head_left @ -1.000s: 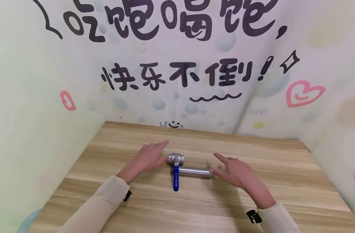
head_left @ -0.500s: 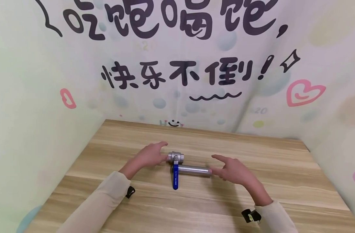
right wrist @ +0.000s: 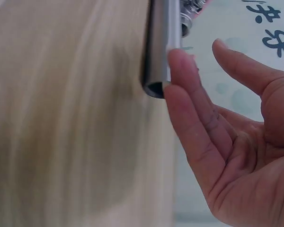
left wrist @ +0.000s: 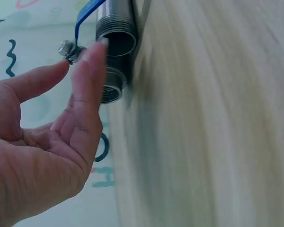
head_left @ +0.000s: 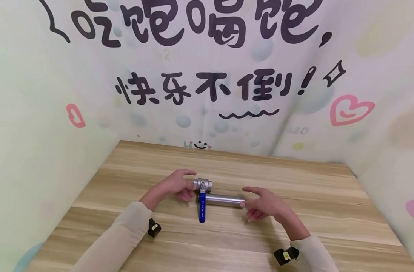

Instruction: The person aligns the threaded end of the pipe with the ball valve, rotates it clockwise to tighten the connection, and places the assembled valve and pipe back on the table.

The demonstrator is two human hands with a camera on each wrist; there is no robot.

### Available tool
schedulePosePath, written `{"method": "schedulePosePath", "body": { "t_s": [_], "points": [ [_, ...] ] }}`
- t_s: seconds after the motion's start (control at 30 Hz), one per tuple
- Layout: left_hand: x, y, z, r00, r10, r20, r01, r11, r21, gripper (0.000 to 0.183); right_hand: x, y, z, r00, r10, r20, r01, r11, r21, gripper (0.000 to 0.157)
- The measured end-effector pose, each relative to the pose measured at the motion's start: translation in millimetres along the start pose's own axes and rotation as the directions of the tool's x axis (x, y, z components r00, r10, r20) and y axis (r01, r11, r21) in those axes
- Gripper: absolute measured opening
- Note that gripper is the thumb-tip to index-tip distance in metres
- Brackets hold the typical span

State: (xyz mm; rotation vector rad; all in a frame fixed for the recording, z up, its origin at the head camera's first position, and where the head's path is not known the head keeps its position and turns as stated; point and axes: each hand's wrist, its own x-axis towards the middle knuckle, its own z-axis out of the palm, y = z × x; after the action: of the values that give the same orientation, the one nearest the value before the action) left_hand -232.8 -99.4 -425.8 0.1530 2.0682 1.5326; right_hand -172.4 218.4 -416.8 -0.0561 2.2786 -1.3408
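A steel ball valve (head_left: pixel 202 185) lies on the wooden table, its blue lever handle (head_left: pixel 202 208) pointing toward the person. Close in front of it is a metal pipe (head_left: pixel 224 200), running to the right from behind the lever. My left hand (head_left: pixel 175 183) is at the valve's left end with fingers loosely bent, gripping nothing; the left wrist view shows the pipe's threaded end (left wrist: pixel 116 29) beyond the fingertips. At the pipe's other end is my right hand (head_left: pixel 266 202), fingers relaxed. In the right wrist view its fingertips overlap the pipe rim (right wrist: pixel 156 90); contact is unclear.
The wood-grain table (head_left: pixel 152 245) reaches back to a printed wall cloth (head_left: pixel 200 124) with dark lettering. Pale walls stand at both sides. A black strap device (head_left: pixel 154 227) is on the left wrist and another black device (head_left: pixel 286 255) on the right.
Both hands have turned slightly and their lower fingers now show beneath. The right hand has shifted a little left and down. The valve and pipe stay in place on the table.
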Motion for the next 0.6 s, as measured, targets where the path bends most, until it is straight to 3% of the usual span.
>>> {"method": "schedulePosePath", "body": {
  "t_s": [0.17, 0.37, 0.6],
  "points": [
    [6.1, -3.4, 3.5, 1.000, -0.031, -0.006, 0.030, 0.995, -0.092, 0.069, 6.2, 9.1, 3.5, 1.000, -0.004, 0.030, 0.002, 0.997, 0.075, 0.074],
    [14.9, -8.2, 9.3, 0.998, -0.053, 0.034, 0.058, 0.987, -0.148, 0.070, 12.8, 15.2, 10.2, 0.999, -0.002, 0.046, -0.005, 0.988, 0.153, 0.071],
    [20.6, -17.7, 12.5, 0.995, -0.097, 0.005, 0.096, 0.980, -0.176, 0.068, 19.2, 19.5, 18.5, 0.997, 0.010, 0.075, -0.026, 0.976, 0.215, 0.064]
  ]
}}
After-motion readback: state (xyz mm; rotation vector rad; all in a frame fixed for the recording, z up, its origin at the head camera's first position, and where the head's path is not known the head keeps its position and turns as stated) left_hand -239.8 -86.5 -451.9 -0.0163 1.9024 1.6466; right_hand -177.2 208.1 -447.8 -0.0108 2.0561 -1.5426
